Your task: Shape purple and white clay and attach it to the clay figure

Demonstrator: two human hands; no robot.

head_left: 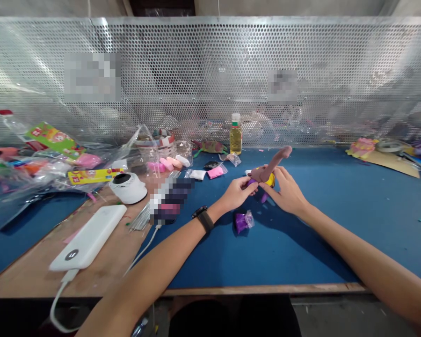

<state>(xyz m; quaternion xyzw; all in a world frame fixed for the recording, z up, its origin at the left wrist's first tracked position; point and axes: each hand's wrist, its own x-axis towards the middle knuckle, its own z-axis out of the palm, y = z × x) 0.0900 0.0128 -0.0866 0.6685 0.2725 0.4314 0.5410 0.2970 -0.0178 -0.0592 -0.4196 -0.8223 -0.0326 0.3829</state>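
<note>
Both hands are around a modelling-clay figure [266, 174] above the blue table. It has a long mauve-brown neck-like part that rises to the upper right, with purple and yellow parts lower down. My left hand [239, 193], a dark watch on its wrist, grips the figure's left side with thumb and fingers pressed on the purple part. From the right, my right hand [284, 191] holds it by the yellow part, its fingertips partly hidden behind. Just below the hands lies an opened packet of purple clay [243, 222].
Packets of white clay [198, 175] and pink clay [215, 172] lie behind my left hand. A bottle of yellow liquid [235, 135] stands before the perforated metal screen [210, 70]. Leftward are a power bank [89, 238], a white camera-like device [128, 188] and metal wires [143, 216].
</note>
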